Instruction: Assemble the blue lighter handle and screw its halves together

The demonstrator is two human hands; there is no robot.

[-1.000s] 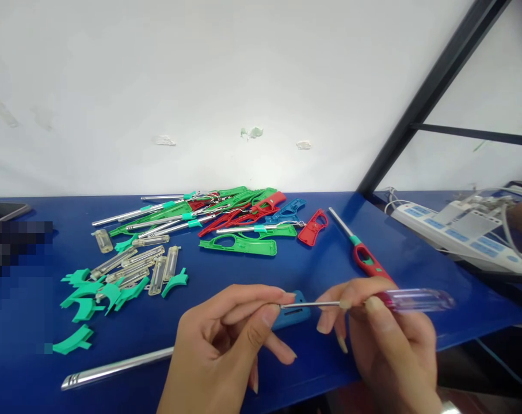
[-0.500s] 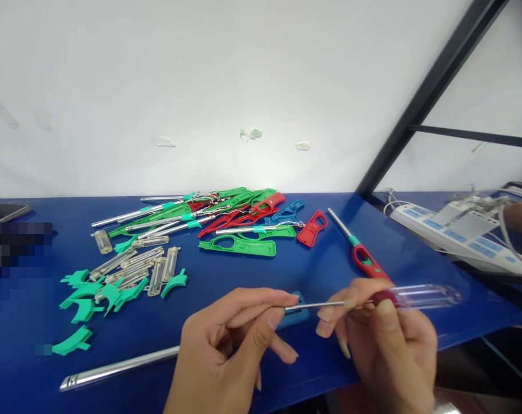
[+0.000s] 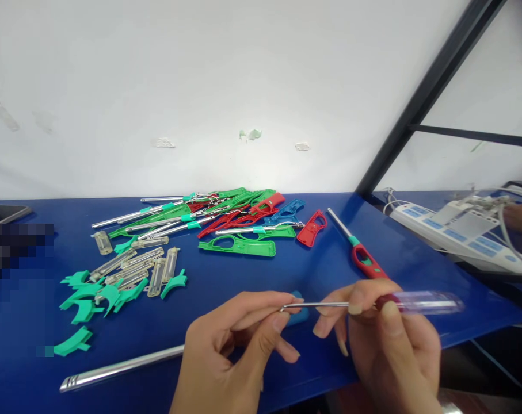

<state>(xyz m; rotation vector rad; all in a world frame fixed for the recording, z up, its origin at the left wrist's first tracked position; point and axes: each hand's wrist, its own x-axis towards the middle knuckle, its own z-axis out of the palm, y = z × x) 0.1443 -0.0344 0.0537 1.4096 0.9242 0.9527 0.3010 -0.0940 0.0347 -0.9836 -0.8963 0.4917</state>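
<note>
In my right hand [image 3: 385, 333] is a screwdriver [image 3: 425, 302] with a clear handle and dark red collar, its thin shaft lying level and pointing left. My left hand [image 3: 243, 339] pinches thumb and fingers close around the shaft's tip, where a tiny metal bit shows, too small to name. Behind the fingers a blue plastic piece [image 3: 298, 315] on the table is partly hidden. A silver lighter tube [image 3: 122, 368] runs under my left hand. Beyond my right hand lies a red lighter [image 3: 366, 263] with a long metal nozzle.
Green handle shells [image 3: 243, 247], red and blue shells and metal tubes with wires form a pile by the wall. Clear fuel tanks [image 3: 156, 276] and teal triggers [image 3: 86, 310] lie at the left. A white power strip [image 3: 459, 236] and a black frame [image 3: 420, 103] stand right.
Both hands have shifted slightly right, still holding the same way. The screwdriver's tip shows more clearly between my left fingers, and its handle has dropped a little.
</note>
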